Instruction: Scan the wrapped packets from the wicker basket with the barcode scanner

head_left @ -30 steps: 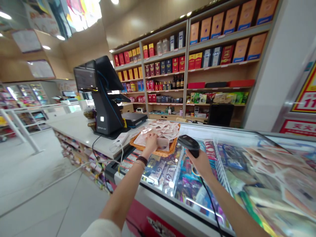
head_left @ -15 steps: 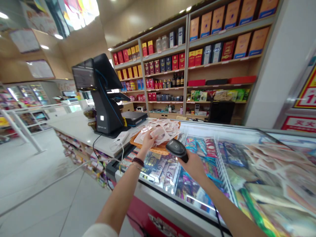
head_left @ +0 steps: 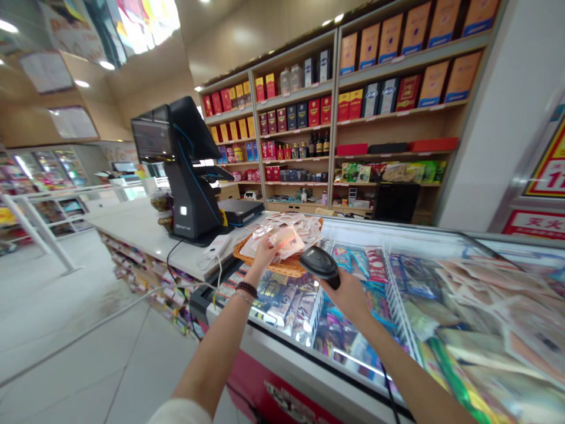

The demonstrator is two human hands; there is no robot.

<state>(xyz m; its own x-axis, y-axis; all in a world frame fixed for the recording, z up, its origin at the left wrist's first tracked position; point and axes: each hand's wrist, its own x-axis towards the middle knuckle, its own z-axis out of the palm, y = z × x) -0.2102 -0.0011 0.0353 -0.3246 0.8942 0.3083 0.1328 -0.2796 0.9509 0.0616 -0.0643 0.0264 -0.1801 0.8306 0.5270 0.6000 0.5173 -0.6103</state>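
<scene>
My right hand [head_left: 348, 297] is closed around the handle of a black barcode scanner [head_left: 319, 263], its head pointing left toward the basket. A reddish light falls on a clear plastic packet [head_left: 288, 241] that my left hand [head_left: 266, 252] pinches by its left edge. This packet is tilted up above a wicker basket [head_left: 282, 268] heaped with similar flat packets [head_left: 304, 222]. The basket rests on the glass top of a chest freezer [head_left: 353, 353]. Part of my left fingers is hidden behind the packet.
A black checkout terminal [head_left: 194, 194] stands on the white counter [head_left: 132, 227] at left, beside a white box with a cable [head_left: 218, 244]. Wrapped frozen goods [head_left: 375, 262] show through the glass. Shelves of boxed bottles [head_left: 291, 115] line the back wall.
The packet in my left hand now faces the scanner more and carries a reddish glow. My right hand and the scanner have shifted slightly to the right.
</scene>
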